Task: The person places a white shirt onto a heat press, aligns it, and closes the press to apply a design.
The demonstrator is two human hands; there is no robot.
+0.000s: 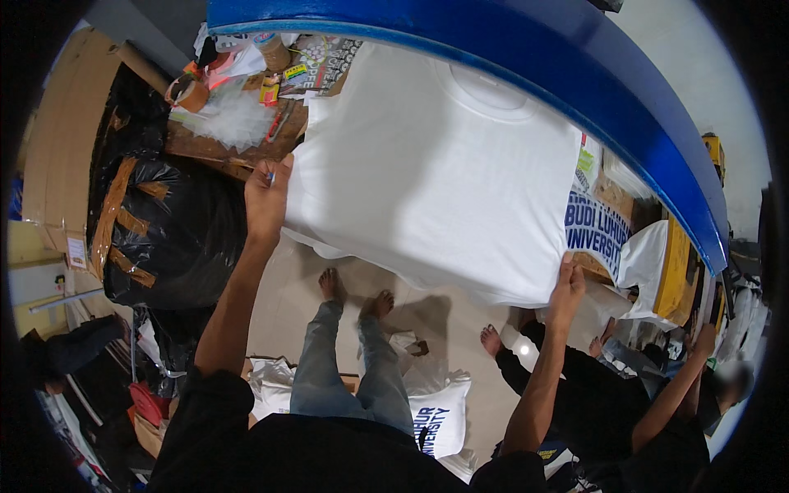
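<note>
White T-shirt (444, 177), spread between left hand (267, 197) and right hand (567, 283).
Pinched firmly at both side edges, thumbs against fingers with cloth caught between; held out on forearms (236, 304) angled forward and apart, reaching farther ahead on the left. Stretched out over tiled floor (283, 316), beside cluttered wooden table (205, 146), collar (468, 107) farthest away, partly hidden by blue beam (526, 66).

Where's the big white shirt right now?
In the head view, the shirt is at upper centre, held between the left hand and right hand, just below the blue beam in the picture.
</note>
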